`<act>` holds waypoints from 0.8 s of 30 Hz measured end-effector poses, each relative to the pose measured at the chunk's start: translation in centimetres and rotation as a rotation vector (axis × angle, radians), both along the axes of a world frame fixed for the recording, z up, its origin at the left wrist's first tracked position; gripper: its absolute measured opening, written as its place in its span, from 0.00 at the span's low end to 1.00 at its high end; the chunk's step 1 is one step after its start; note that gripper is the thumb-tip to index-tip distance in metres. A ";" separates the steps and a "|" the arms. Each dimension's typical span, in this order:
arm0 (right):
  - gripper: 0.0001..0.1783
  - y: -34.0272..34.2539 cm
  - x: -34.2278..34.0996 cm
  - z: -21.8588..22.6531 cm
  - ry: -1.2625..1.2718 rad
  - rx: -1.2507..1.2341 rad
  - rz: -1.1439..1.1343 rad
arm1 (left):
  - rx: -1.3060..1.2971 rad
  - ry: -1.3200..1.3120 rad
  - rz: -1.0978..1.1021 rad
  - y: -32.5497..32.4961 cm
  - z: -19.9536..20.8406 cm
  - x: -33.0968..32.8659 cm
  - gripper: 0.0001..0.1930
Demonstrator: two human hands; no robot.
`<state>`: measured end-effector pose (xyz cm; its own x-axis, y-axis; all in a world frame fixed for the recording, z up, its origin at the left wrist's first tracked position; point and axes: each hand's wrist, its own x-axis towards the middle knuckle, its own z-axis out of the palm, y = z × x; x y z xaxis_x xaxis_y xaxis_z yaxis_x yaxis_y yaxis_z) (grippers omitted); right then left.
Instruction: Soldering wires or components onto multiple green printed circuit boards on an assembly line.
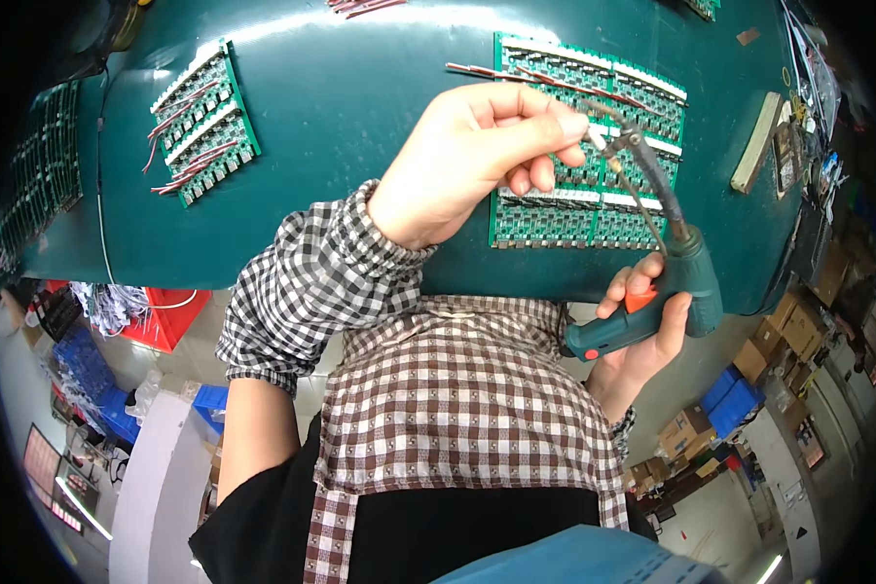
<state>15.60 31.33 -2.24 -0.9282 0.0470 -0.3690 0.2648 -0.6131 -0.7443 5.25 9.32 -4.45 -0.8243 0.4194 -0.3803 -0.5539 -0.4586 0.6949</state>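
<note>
My right hand point(664, 336) is wrapped round the handle of a dark green soldering gun point(696, 282) with an orange trigger. Its bent black neck and thin feed tube rise toward my left hand point(487, 141). The left thumb and forefinger are pinched together beside the gun's tip; a small whitish bit shows there, too small to name. Below both lies a block of green circuit boards point(545, 224) with rows of white connectors. Red and white wires point(487, 72) rest across its upper rows, partly hidden by my left hand.
A smaller board panel point(209, 122) with wires lies at left on the green table point(350, 107). More boards point(44, 165) stand at the far left edge. A pale bar point(756, 143) and small tools sit at right. A red bin point(175, 321) is below the table's left edge.
</note>
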 end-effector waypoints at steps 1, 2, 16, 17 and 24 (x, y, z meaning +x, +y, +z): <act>0.26 0.1 -0.3 0.2 -0.020 0.003 -0.009 | -0.033 -0.008 -0.011 -0.3 0.2 -0.3 0.11; 0.26 0.3 -0.3 0.5 0.005 0.053 -0.012 | -0.126 0.067 0.059 -0.4 0.5 0.0 0.11; 0.25 1.1 2.4 2.0 -0.012 0.684 0.033 | -1.370 1.026 -0.024 0.0 -1.0 1.3 0.07; 0.29 1.2 2.5 1.9 -0.029 0.730 0.064 | -1.379 1.054 -0.027 0.2 -1.0 1.2 0.07; 0.23 0.9 2.8 1.9 -0.116 0.589 0.032 | -1.346 0.986 0.022 1.1 -2.0 1.4 0.06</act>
<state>18.38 32.27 -0.38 -0.8877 0.2469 -0.3887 0.3765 -0.0969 -0.9213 6.67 10.42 -6.42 -0.9524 0.2318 0.1978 0.3047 0.7152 0.6290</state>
